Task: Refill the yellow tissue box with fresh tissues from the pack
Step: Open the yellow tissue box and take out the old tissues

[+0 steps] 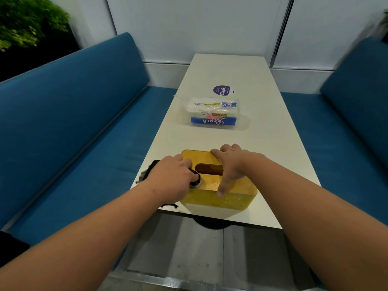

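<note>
You are bracing the rigid, light-looking yellow tissue box (218, 185) at lower centre, right hand (231, 164) spread over its lid, left hand (172, 175) gripping a dark cloth (151, 166); the soft pack (214, 112) is lying above, so lift the lid by its edges.

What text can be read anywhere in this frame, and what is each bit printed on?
"Reach": blue band on the tissue pack, appearing upside down.
"PAPER TOWEL": yellow strip on the same pack.
"ClayG": purple round sticker on the table; possibly cut off.
Smaller print on pack and sticker: too small to read.
</note>
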Available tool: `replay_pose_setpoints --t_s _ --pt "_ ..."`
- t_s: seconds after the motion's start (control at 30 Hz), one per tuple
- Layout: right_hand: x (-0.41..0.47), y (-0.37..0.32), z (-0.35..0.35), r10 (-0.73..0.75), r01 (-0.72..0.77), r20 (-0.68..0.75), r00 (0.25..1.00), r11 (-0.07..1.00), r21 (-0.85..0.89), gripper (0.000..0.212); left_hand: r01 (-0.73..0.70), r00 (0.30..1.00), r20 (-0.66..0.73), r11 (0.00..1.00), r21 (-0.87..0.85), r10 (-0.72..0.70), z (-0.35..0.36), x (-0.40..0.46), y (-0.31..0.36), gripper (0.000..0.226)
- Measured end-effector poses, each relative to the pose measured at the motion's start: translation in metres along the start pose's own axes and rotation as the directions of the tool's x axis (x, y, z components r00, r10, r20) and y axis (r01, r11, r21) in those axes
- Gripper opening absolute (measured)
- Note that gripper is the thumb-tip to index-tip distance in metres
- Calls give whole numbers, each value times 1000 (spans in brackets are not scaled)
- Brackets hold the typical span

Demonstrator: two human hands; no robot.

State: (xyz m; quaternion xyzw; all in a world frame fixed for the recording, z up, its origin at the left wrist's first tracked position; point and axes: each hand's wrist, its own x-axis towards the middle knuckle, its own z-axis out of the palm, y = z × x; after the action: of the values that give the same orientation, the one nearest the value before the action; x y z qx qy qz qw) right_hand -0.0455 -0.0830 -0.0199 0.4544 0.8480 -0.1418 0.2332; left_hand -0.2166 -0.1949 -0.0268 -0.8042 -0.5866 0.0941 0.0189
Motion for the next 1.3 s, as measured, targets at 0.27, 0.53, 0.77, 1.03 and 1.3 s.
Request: replay_pose_setpoints --t_s 0.27,0.53,0.77,1.03,1.3 --pt "0 0 1 -1 1 -7 1000 1000 -3 142 33 998 54 999 -21 -32 -1 5 -22 40" --pt "0 -1 0 -3 3 6 1000 1000 -9 141 131 991 28 987 93 -134 0 48 -41 42" --pt "0 -1 -1 -6 6 3 1000 1000 -13 139 62 998 22 986 156 -67 0 38 -38 40" --pt "-1 -2 0 -11 11 -5 1000 1000 -8 137 10 1000 10 985 171 -12 1 31 -34 38" --pt "-3 -1 1 -9 9 -13 1000 1000 -3 137 92 996 -31 989 112 -89 -1 56 -31 36"
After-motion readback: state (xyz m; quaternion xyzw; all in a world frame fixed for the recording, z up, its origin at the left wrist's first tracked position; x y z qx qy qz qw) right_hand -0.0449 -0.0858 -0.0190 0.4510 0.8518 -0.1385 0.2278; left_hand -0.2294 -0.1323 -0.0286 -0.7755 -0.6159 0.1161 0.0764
